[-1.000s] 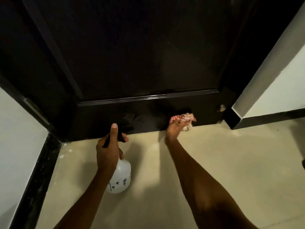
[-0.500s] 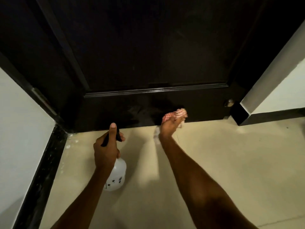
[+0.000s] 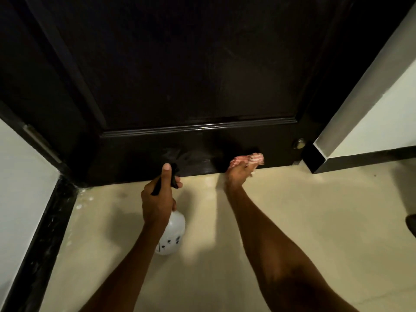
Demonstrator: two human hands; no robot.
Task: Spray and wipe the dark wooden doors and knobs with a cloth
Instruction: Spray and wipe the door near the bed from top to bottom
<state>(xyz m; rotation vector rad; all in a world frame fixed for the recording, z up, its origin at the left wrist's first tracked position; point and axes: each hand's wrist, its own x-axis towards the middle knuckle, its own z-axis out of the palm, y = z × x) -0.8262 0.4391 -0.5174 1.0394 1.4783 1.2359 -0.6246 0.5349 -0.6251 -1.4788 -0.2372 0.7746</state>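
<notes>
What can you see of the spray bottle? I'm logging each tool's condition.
The spray bottle has a rounded, translucent white body, plastic by the look, with small dark printed marks and a black trigger head. It hangs just above the floor near the door's bottom edge. The left hand grips its neck, thumb up along the head.

You faced a glossy dark door (image 3: 191, 75), a red-and-white cloth (image 3: 249, 159) bunched against its bottom rail, a white spray bottle (image 3: 172, 235) upright near it.

I counted: 1 dark door (image 3: 191, 75) | 1 spray bottle (image 3: 172, 235) | 1 cloth (image 3: 249, 159) | 1 brass stopper (image 3: 299, 144) | my 2 hands: left hand (image 3: 157, 199), right hand (image 3: 237, 176)
</notes>
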